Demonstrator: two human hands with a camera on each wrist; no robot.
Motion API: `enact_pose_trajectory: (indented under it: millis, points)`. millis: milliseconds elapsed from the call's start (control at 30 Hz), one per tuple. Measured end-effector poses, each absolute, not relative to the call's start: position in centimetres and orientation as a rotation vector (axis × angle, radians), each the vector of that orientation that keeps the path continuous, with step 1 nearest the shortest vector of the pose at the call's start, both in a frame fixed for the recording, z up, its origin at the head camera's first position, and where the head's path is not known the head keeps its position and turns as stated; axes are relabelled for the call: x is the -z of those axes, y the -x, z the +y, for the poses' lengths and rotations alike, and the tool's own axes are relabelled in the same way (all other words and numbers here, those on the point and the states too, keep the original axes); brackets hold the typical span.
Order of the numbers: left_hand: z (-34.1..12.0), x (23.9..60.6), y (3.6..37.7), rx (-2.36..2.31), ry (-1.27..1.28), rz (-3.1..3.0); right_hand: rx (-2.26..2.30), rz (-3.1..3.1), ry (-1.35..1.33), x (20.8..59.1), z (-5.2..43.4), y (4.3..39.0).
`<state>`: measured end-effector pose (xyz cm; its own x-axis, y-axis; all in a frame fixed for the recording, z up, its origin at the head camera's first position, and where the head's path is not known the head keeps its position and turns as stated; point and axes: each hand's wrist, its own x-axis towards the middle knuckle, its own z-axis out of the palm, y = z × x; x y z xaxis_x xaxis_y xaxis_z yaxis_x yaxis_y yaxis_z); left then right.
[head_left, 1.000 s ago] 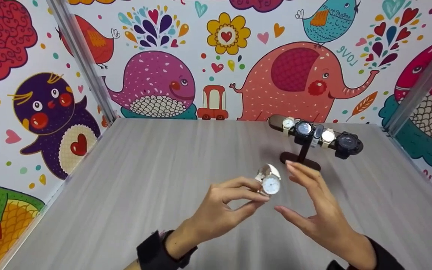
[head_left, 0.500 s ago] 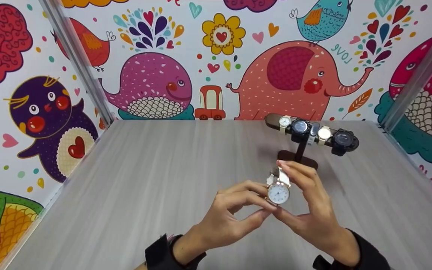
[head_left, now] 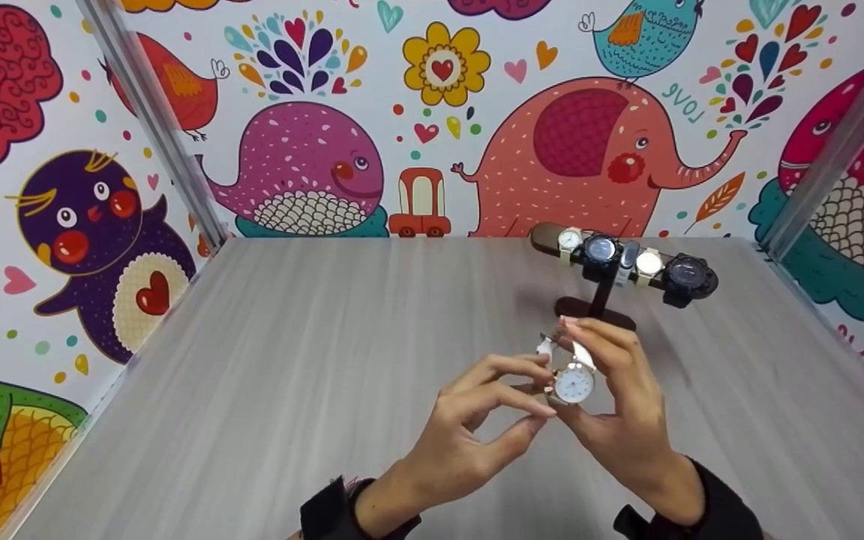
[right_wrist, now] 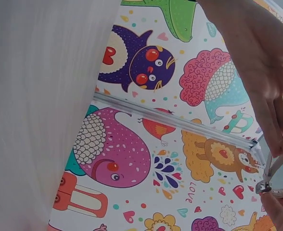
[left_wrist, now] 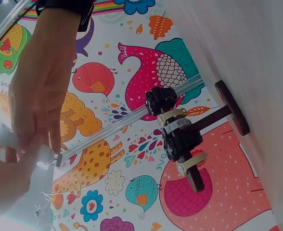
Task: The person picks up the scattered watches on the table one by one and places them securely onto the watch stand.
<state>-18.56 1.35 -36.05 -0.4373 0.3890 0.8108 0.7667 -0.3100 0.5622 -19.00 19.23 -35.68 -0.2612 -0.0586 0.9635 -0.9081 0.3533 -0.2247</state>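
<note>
A white-strapped wristwatch (head_left: 574, 384) with a white dial and gold-toned case is held up between both hands, its strap looped behind the dial. My right hand (head_left: 622, 397) pinches it from the right, fingertips near the top of the strap and thumb below the case. From the left, my left hand (head_left: 469, 435) holds the case's edge and the strap with curled fingers. The right wrist view shows a metal buckle (right_wrist: 263, 187) on the strap, close to a fingertip. Part of the strap is hidden behind fingers; glare blurs the watch in the left wrist view.
Behind the right hand stands a dark T-shaped watch stand (head_left: 601, 298) with several watches on its bar, including a black one (head_left: 685, 276) at the right end. The grey wood-grain table (head_left: 312, 337) meets cartoon-printed walls (head_left: 432, 135) at the back and sides.
My right hand has come in from the right and taken hold of the watch, which the left hand held alone. The watch has shifted slightly right and turned.
</note>
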Motion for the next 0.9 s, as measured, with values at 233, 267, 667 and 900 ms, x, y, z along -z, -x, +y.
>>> enact_pose_trajectory:
  millis: [233, 267, 667, 900]
  points:
    - [2.1, 36.7, 17.6, 1.840, 1.052, -1.842, -0.977, -1.751, -0.784, 36.6, 20.0, 19.3]
    - [2.2, 36.7, 17.5, 1.849, 0.987, -1.905, -0.950, -1.768, -0.769, 36.6, 20.0, 19.3]
    - [3.7, 36.8, 16.3, 1.863, 0.795, -2.220, -0.790, -1.721, -0.658, 37.0, 19.3, 19.9]
    - [4.3, 35.6, 16.3, 2.240, 0.674, -2.168, -0.660, -1.596, -0.600, 37.2, 18.3, 19.7]
